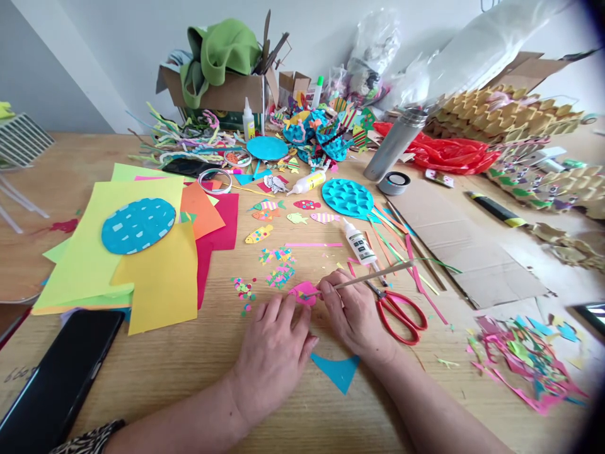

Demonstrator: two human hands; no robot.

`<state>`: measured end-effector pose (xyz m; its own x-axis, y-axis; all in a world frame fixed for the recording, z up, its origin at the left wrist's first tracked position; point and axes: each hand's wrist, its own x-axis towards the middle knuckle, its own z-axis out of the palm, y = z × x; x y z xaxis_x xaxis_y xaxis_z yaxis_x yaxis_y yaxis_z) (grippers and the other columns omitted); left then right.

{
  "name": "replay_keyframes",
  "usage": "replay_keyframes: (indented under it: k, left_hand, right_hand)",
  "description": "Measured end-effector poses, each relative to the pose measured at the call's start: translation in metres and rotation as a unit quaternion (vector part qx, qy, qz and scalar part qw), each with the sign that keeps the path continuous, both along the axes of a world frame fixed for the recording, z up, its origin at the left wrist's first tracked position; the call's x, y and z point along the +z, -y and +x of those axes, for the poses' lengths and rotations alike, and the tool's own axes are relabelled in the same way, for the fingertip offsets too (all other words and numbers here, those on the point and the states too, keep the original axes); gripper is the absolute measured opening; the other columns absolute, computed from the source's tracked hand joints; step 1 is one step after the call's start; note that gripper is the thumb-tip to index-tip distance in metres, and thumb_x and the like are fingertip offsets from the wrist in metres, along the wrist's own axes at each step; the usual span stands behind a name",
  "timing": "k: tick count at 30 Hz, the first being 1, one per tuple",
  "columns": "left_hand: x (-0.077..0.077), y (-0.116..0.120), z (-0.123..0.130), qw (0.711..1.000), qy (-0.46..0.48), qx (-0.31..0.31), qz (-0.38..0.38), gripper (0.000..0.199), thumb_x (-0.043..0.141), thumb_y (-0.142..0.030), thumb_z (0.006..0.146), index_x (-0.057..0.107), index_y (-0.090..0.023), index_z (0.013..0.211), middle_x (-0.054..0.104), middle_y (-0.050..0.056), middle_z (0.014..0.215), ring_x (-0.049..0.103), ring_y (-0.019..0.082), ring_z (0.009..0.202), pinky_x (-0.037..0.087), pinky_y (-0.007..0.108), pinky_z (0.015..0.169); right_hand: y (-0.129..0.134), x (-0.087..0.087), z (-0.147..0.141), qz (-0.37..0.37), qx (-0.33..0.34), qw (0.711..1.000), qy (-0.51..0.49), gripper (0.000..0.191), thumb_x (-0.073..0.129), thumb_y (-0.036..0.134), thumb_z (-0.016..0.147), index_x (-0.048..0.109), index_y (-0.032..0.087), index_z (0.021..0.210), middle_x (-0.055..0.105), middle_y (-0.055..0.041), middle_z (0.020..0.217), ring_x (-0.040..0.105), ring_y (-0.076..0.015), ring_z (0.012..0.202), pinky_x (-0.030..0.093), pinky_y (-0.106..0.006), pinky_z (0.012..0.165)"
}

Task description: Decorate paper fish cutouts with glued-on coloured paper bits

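Note:
A small pink paper fish (pixel 302 292) lies on the table between my hands. My left hand (pixel 274 347) rests palm down with its fingers spread, the fingertips at the fish's lower left edge. Closed in a pinch, my right hand (pixel 350 309) holds a thin wooden stick (pixel 373 274) whose tip touches the fish. Tiny coloured paper triangles (pixel 278 275) and paper dots (pixel 243 288) lie just beyond my left hand. Red-handled scissors (pixel 401 315) are right of my right hand, partly covered by it. A blue paper scrap (pixel 338 372) sits between my forearms.
Several finished paper fish (pixel 259 234) lie ahead, near a glue bottle (pixel 360 243) and a blue scaled oval (pixel 347 197). Coloured paper sheets (pixel 163 284) and a phone (pixel 66 378) are at left. Cardboard (pixel 463 246) and paper scraps (pixel 524 359) lie right; a metal flask (pixel 394 145) stands behind.

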<state>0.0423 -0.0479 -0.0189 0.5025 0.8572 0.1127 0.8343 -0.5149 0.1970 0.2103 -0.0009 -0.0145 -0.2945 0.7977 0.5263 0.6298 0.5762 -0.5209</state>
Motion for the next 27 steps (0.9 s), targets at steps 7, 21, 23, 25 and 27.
replay_keyframes:
  k: [7,21,23,25,27]
  left_hand:
    - [0.0004,-0.0001,0.0003,1.0,-0.001,0.0,0.007,0.036,0.053,-0.034,0.093,0.056,-0.018,0.126,0.055,0.012,0.126,0.047,0.03,0.115,0.044,0.047,0.092]
    - [0.0005,-0.001,0.0001,1.0,-0.005,0.0,0.005,0.036,0.052,-0.034,0.094,0.055,-0.019,0.126,0.055,0.011,0.126,0.048,0.03,0.113,0.045,0.048,0.091]
    - [0.0007,-0.0006,0.0,1.0,-0.005,-0.001,0.006,0.036,0.053,-0.033,0.093,0.055,-0.018,0.126,0.056,0.011,0.125,0.048,0.03,0.113,0.045,0.048,0.091]
    - [0.0007,-0.0003,0.0001,1.0,-0.005,-0.002,0.009,0.036,0.053,-0.033,0.093,0.055,-0.018,0.126,0.056,0.012,0.124,0.049,0.03,0.112,0.045,0.048,0.09]
    - [0.0004,-0.0003,0.0002,1.0,-0.006,-0.002,0.013,0.036,0.053,-0.034,0.093,0.056,-0.018,0.125,0.056,0.012,0.124,0.049,0.03,0.112,0.045,0.048,0.09]
  right_hand:
    - [0.0004,0.0012,-0.0006,-0.004,-0.002,1.0,-0.003,0.02,0.04,0.015,0.096,0.051,0.021,0.08,0.058,-0.0028,0.07,0.053,-0.0161,0.064,0.041,-0.03,0.059]
    - [0.0006,-0.0011,-0.0016,0.007,0.008,1.0,-0.006,0.019,0.042,0.012,0.095,0.05,0.019,0.08,0.057,-0.0029,0.07,0.051,-0.0156,0.065,0.039,-0.029,0.06]
    - [0.0007,-0.0013,-0.0015,0.003,0.007,1.0,-0.004,0.019,0.042,0.012,0.095,0.05,0.019,0.08,0.057,-0.003,0.07,0.051,-0.0156,0.064,0.039,-0.03,0.06]
    - [0.001,-0.0017,-0.0014,0.0,0.007,1.0,-0.003,0.018,0.043,0.012,0.095,0.05,0.019,0.081,0.057,-0.0032,0.071,0.051,-0.0157,0.065,0.039,-0.03,0.06]
    - [0.0013,-0.002,-0.0012,0.0,0.008,1.0,-0.004,0.017,0.043,0.011,0.095,0.05,0.019,0.081,0.057,-0.0032,0.07,0.051,-0.0158,0.065,0.039,-0.03,0.061]
